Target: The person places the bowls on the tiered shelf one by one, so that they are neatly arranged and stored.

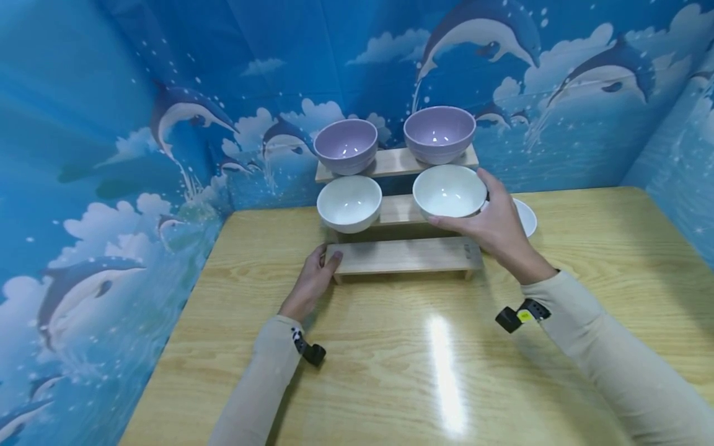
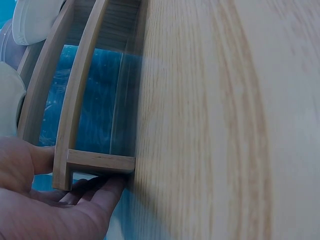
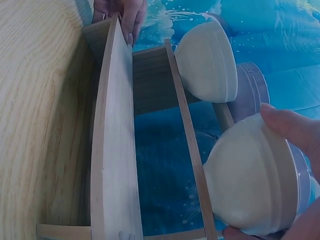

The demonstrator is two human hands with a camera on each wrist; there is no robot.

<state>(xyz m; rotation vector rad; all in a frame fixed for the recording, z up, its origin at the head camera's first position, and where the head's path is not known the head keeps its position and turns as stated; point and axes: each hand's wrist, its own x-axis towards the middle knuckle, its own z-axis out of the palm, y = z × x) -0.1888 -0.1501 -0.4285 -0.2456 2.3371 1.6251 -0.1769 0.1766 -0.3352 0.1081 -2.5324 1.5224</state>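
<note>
A wooden tiered rack (image 1: 401, 255) stands on the table, its lowest step bare. Two purple bowls (image 1: 346, 147) sit on its top step. On the middle step, a white bowl (image 1: 349, 204) rests at the left. My right hand (image 1: 498, 224) grips a second white bowl (image 1: 449, 191) at the right end of that step, thumb and fingers spread round its side. With thumb on top and fingers beneath, my left hand (image 1: 314, 280) holds the left end of the lowest step; the left wrist view shows those fingers (image 2: 102, 197) under the end piece.
Partly behind my right hand, a white dish (image 1: 525, 218) lies on the table right of the rack. The wooden table (image 1: 390, 359) stretches toward me. A blue dolphin-print backdrop (image 1: 312, 56) stands behind and at both sides.
</note>
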